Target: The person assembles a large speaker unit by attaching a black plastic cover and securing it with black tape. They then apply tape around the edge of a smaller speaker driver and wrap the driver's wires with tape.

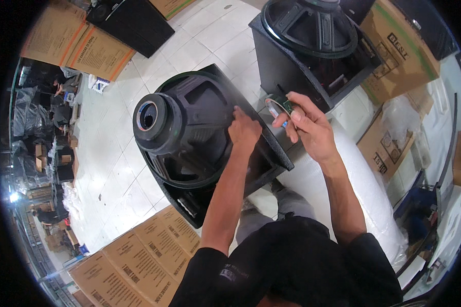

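Note:
A large black loudspeaker driver (182, 134) lies magnet-up on a black speaker box (264, 166) in front of me. My left hand (244, 130) presses on the driver's rim at its right side, fingers spread against the frame. My right hand (306, 125) is raised just right of it and grips a roll of tape (278, 106) with a green outer face, held between thumb and fingers. The two hands are a short way apart.
A second black box with another driver (308, 25) on top stands behind. Brown cardboard cartons lie at the upper left (71, 41), lower left (138, 256) and right (399, 56). A white plastic-wrapped roll (363, 199) lies at my right. White tiled floor (112, 179) spreads around.

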### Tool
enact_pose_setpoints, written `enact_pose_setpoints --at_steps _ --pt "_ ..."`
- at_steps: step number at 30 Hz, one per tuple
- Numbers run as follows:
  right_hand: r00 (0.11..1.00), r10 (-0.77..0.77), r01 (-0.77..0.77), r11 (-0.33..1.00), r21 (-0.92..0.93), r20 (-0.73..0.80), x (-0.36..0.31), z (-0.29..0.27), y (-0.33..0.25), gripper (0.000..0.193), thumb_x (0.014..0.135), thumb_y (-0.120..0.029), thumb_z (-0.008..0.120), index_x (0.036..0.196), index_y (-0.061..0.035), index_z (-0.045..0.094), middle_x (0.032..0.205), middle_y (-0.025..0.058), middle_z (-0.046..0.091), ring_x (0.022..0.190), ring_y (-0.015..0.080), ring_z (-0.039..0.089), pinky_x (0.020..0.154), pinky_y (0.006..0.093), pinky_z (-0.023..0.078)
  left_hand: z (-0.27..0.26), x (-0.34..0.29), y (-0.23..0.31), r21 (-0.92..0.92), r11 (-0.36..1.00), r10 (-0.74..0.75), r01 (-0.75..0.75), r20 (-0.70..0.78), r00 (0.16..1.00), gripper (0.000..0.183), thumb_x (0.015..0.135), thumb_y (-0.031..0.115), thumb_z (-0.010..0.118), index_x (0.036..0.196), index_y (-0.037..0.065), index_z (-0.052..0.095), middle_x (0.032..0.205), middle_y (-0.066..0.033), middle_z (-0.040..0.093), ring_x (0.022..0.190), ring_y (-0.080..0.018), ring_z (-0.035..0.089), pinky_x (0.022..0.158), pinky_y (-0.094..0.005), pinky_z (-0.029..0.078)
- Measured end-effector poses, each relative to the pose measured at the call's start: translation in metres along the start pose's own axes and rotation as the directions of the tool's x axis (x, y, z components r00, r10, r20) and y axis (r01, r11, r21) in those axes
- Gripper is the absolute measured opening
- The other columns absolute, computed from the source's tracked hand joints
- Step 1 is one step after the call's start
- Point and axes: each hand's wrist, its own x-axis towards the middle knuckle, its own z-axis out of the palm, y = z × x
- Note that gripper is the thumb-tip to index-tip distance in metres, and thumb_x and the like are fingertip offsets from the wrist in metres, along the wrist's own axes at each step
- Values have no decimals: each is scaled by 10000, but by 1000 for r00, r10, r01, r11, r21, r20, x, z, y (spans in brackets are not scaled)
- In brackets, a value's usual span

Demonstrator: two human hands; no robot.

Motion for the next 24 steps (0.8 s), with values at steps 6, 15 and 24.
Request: enact_pose_setpoints --at_steps 6,15,24 --pt "997 48 -24 930 368 -57 -21 13 -12 406 1073 -241 486 1439 -73 527 866 133 699 655 120 465 669 266 387 -55 3 -7 -99 993 76 -61 162 984 723 894 330 639 1461 -92 485 1173 -251 699 1118 -426 680 959 -487 541" --pt "980 124 -199 724 660 158 -40 64 7 355 1056 -171 456 1393 -152 566 613 39 533 528 109 414 619 280 386 -166 -154 -18 -955 247 221 -164 -110 969 393 1101 290 538 1202 -48 712 871 -35 685 782 -104 606 756 -265 495" --pt "742 602 -670 649 360 295 -67 158 74 245 980 -157 686 1213 -109 628 619 -49 491 467 75 448 490 259 345 -151 -264 -136 -997 20 -7 70 70 998 308 1097 321 540 988 46 627 837 -12 566 773 -136 525 753 -315 445"
